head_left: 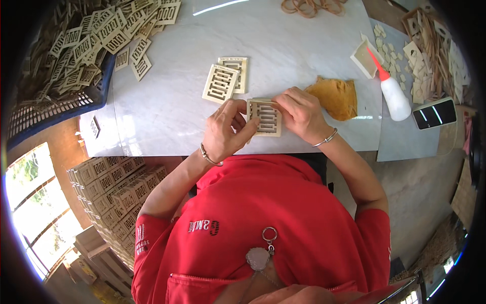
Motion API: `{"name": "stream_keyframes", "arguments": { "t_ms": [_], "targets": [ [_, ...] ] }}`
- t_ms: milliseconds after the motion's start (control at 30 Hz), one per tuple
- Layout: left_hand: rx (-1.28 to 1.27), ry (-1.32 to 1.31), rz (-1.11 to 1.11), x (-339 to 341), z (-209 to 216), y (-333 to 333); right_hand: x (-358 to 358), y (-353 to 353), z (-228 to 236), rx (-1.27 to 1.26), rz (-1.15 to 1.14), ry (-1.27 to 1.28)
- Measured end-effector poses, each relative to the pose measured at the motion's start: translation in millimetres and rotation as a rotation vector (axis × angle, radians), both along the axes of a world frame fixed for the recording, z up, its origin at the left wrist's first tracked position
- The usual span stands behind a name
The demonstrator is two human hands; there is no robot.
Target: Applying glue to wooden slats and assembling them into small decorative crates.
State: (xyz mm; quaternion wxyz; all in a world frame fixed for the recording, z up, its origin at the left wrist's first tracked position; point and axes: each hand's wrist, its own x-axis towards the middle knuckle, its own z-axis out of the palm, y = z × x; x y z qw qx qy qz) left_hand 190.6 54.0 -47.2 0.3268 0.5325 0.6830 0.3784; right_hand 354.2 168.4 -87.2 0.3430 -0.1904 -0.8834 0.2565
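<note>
At the near edge of the table, a small cut-out wooden lattice panel (272, 129) is held between my two hands. My left hand (223, 129) grips its left side, with the thumb lying over the front. On the upper right corner, the fingers of my right hand (302, 114) are pinched together. Whether a second thin piece lies along the panel's top edge I cannot tell. Just beyond my left hand, two similar lattice panels (221, 83) lie overlapping on the table.
A blue plastic crate (96, 104) heaped with lattice panels stands far left. Stacked panels (114, 187) rise below the table's left. To the right lie a brown cloth (336, 99), a white red-nozzled bottle (395, 99), a phone (434, 113) and wood pieces. Rubber bands (309, 7) lie at the back.
</note>
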Motion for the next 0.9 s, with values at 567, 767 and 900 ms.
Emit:
{"name": "stream_keyframes", "arguments": {
  "t_ms": [567,767,900],
  "targets": [
    [0.08,0.847,-0.591,-121,-1,43,46,3,40,-0.21,-0.185,-0.149],
    [0.166,0.749,-0.472,-115,14,38,56,-16,50,-0.276,-0.278,-0.153],
    [0.388,0.507,-0.281,-71,39,42,25,-45,61,-0.598,-0.121,0.075]
  ]
}}
